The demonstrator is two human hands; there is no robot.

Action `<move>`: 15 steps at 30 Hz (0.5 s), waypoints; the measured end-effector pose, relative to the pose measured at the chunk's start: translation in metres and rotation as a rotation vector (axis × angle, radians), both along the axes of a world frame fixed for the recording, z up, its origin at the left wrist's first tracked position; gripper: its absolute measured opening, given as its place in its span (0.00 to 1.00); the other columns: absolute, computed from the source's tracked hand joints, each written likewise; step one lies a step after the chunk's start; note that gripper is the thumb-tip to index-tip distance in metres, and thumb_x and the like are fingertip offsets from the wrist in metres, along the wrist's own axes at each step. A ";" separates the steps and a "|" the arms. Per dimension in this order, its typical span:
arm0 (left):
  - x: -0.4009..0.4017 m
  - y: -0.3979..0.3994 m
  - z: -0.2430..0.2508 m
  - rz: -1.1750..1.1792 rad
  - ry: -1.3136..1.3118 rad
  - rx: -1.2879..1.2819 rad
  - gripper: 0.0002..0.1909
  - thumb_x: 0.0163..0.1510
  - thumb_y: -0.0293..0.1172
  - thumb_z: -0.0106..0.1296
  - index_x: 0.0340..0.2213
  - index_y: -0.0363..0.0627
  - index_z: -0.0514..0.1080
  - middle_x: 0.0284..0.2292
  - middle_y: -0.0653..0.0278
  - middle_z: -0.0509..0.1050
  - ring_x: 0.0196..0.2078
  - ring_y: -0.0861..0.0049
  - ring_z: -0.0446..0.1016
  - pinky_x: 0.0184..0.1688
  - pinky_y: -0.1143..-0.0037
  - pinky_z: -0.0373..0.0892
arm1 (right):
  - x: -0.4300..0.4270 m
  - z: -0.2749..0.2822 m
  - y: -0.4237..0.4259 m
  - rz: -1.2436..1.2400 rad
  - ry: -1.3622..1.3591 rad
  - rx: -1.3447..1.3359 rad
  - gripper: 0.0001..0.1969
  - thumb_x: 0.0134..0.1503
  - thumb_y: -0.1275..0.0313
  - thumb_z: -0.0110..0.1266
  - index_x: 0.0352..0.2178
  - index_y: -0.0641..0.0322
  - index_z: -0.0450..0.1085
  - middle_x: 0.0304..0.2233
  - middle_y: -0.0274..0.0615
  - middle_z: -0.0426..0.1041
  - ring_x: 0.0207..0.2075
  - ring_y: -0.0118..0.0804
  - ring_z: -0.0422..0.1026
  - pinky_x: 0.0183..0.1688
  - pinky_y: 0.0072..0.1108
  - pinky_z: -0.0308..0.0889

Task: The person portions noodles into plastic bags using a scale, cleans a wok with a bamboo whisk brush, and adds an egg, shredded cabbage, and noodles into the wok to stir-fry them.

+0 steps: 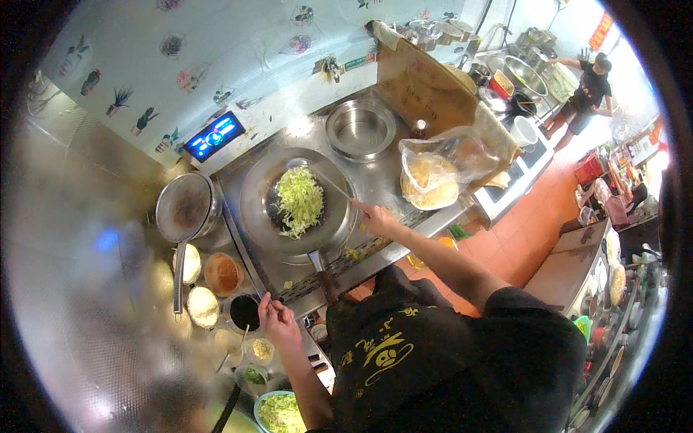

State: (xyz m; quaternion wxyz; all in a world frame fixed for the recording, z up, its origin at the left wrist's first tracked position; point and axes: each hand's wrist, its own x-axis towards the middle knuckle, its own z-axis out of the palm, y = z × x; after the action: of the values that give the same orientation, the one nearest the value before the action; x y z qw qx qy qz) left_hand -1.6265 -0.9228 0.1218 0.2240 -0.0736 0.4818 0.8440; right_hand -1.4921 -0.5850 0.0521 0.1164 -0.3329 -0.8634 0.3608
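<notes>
My right hand (377, 219) grips the end of a long-handled metal ladle (333, 183). Its head rests in the wok (257, 184), at the far edge of a heap of shredded pale-green cabbage (299, 203). The wok sits on the steel cooktop, and its handle (325, 284) points toward my body. My left hand (279, 319) hovers by a bowl of dark sauce (244, 312), fingers loosely bent, with nothing visible in them. Around it are a bowl of reddish-brown seasoning (223, 273), a bowl of white powder (203, 307) and a bowl of chopped garlic (259, 349).
A strainer (187, 208) lies over a pot at left. Behind the wok are a steel basin (361, 130) and a lit control panel (215, 136). A plastic bag of noodles (433, 178) stands right, beside a cardboard screen (419, 89). Another person (590, 89) stands far right.
</notes>
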 end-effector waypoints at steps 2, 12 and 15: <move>-0.009 0.003 -0.013 0.090 -0.083 -0.018 0.15 0.64 0.29 0.38 0.47 0.35 0.67 0.22 0.66 0.70 0.16 0.83 0.59 0.14 0.83 0.53 | -0.008 0.000 -0.008 -0.048 0.002 -0.249 0.23 0.57 0.69 0.43 0.56 0.48 0.63 0.21 0.46 0.72 0.22 0.39 0.72 0.25 0.30 0.67; -0.030 -0.003 -0.008 -0.303 -0.054 0.390 0.29 0.60 0.58 0.36 0.32 0.42 0.72 0.20 0.68 0.65 0.18 0.86 0.59 0.19 0.83 0.53 | 0.046 0.032 -0.063 0.238 -0.137 -0.403 0.22 0.54 0.71 0.46 0.53 0.52 0.66 0.31 0.53 0.76 0.32 0.52 0.75 0.38 0.38 0.69; -0.033 0.020 0.014 -0.113 -0.061 0.198 0.34 0.58 0.63 0.32 0.34 0.41 0.72 0.27 0.66 0.69 0.28 0.82 0.64 0.33 0.76 0.58 | 0.029 0.019 -0.044 0.203 -0.184 -0.244 0.23 0.54 0.69 0.47 0.53 0.50 0.66 0.33 0.58 0.74 0.36 0.57 0.74 0.41 0.39 0.68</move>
State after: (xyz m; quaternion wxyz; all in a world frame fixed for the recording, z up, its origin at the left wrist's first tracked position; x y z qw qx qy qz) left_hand -1.6599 -0.9025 0.1361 0.2921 -0.0495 0.3926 0.8707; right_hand -1.4627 -0.6292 0.0713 -0.0414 -0.2873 -0.8494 0.4408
